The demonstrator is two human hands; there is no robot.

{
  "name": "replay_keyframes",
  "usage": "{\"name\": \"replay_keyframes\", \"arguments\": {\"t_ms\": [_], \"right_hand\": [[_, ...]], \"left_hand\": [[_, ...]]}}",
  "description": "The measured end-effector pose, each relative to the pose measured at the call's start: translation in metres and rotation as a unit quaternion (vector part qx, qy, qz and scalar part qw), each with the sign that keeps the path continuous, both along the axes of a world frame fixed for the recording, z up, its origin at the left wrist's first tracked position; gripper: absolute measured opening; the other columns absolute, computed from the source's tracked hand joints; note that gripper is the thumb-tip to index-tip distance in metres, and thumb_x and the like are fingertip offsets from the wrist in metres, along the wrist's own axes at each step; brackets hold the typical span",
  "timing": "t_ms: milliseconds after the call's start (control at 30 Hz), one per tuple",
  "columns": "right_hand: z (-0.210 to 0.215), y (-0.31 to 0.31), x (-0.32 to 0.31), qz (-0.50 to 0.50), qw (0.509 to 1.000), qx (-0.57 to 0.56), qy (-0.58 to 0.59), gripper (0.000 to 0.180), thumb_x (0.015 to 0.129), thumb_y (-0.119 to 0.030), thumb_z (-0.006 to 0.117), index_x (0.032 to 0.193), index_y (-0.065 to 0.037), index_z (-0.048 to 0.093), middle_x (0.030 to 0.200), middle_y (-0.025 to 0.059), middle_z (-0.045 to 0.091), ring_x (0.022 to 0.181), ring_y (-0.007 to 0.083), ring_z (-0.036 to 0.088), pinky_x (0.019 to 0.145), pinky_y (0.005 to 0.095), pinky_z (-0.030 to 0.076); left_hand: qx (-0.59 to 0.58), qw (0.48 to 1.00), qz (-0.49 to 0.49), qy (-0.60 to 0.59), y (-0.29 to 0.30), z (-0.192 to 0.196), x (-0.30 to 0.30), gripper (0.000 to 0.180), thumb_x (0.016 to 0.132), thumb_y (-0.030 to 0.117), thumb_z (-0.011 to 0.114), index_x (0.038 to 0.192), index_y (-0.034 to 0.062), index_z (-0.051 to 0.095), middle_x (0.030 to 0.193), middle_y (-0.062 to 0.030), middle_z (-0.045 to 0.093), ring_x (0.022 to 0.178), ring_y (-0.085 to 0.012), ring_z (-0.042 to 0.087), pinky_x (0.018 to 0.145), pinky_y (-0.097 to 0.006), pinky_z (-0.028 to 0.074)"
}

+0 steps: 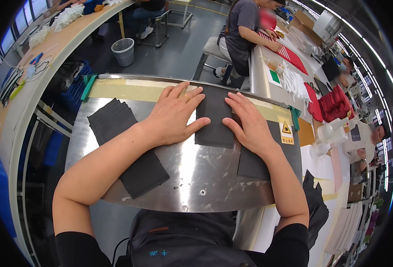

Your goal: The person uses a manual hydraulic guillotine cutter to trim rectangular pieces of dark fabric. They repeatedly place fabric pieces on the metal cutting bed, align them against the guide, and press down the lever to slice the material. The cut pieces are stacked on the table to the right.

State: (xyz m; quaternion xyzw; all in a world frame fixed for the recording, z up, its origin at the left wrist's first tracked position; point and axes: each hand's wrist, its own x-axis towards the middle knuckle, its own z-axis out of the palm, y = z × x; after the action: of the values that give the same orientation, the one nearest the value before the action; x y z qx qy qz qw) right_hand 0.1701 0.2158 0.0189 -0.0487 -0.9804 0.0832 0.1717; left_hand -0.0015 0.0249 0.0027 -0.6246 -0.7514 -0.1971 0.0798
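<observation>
One dark fabric piece (214,118) centred at the far edge of the steel bench (196,178). Left hand (174,113) and right hand (250,122) both flat, fingers spread, pressing its sides, gripping nothing. Two more dark stacks: one (125,144) under the left forearm, one (254,162) under the right wrist.

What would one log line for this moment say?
left hand: flat on dark cloth piece | right hand: flat on same piece | surface: steel plate | cloth stack: under left forearm
</observation>
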Motion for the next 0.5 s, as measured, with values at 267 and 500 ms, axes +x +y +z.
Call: {"name": "replay_keyframes", "arguments": {"t_ms": [267, 500], "right_hand": [[-0.0022, 0.0019, -0.0018, -0.007, 1.0, 0.008, 0.0, 0.056, 0.095, -0.039, 0.064, 0.134, 0.0, 0.056, 0.144, 0.0142, 0.053, 0.138, 0.0336, 0.044, 0.113, 0.043, 0.037], [-0.0029, 0.0015, -0.0018, -0.004, 1.0, 0.02, 0.017, 0.056, 0.094, -0.04, 0.065, 0.132, 0.0, 0.057, 0.138, 0.0159, 0.054, 0.131, 0.0342, 0.048, 0.108, 0.0429, 0.042]], "left_hand": [[0.009, 1.0, -0.005, -0.001, 0.0006, -0.0031, 0.0002, 0.066, 0.096, 0.051, 0.057, 0.138, 0.0001, 0.051, 0.15, -0.0144, 0.045, 0.142, -0.0379, 0.033, 0.116, -0.048, 0.025], [0.013, 1.0, -0.014, -0.003, 0.0, -0.0034, 0.0004, 0.068, 0.094, 0.051, 0.06, 0.137, -0.0007, 0.052, 0.148, -0.0171, 0.043, 0.14, -0.0393, 0.032, 0.115, -0.048, 0.024]]}}
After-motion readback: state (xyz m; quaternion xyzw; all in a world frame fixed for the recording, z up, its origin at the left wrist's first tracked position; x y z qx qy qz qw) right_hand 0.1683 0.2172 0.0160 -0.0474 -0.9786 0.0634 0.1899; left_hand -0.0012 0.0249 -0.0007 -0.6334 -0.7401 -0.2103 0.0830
